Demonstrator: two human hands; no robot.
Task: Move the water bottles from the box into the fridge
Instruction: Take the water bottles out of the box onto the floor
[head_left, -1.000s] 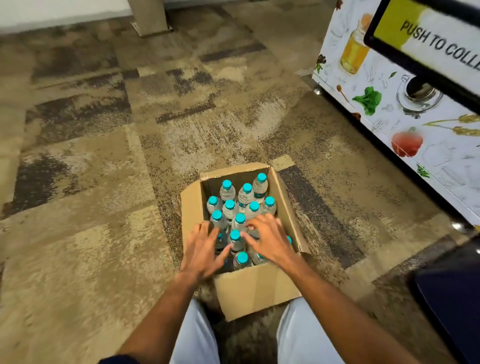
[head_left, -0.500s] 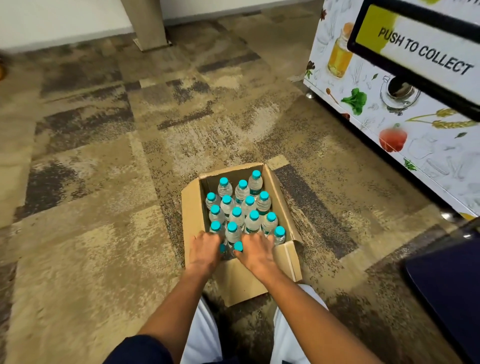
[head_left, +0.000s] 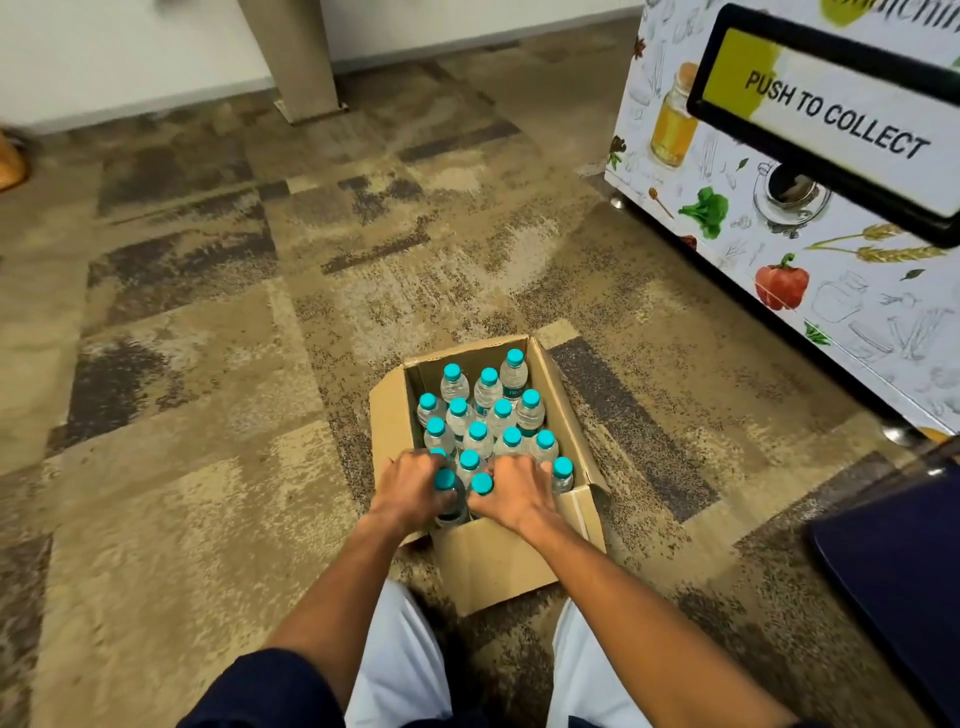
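Head view: a yellow-and-white panel (head_left: 831, 111) reading "PUSH TO COLLECT" juts from a white cabinet (head_left: 727, 249) printed with a honey jar, greens, wheat and a red pepper. On the patterned carpet (head_left: 208, 364) just beside it sits an open cardboard box (head_left: 498, 561) packed with upright water bottles (head_left: 488, 395), all teal-capped; their labels are too small to read. At the box's near edge, the left hand (head_left: 410, 491) curls around one bottle (head_left: 448, 493) and the right hand (head_left: 514, 493) closes on a neighbouring bottle (head_left: 481, 486).
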